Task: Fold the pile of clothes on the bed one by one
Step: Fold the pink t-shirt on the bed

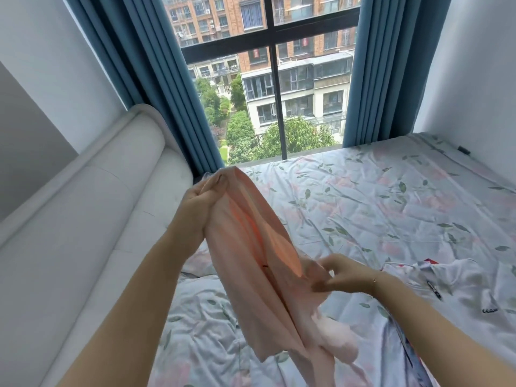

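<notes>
A pale pink garment point(251, 247) is held up above the bed point(377, 205), stretched at a slant between two hands. Its upper end is clenched in the left hand point(195, 203), whose fingers are curled round a bunched edge of the cloth, raised near the headboard point(92, 208). Lower down and to the right, a fold of the same garment is pinched by the right hand point(342, 276), thumb and fingers closed on the fabric; a thin bracelet point(374, 280) is worn on that wrist. The loose lower end of the garment hangs down and trails onto the bedding near the bottom edge of the view. The bed is covered with a creased sheet printed with leaves and pink blossoms. To the right, a white garment point(452, 291) with small dark markings is spread crumpled on the sheet, close beside the right forearm, and part of a patterned piece can be seen at its edge. Beyond the bed, a large window point(275, 79) is framed by blue curtains point(156, 79) on both sides, with apartment blocks and trees seen outside.
</notes>
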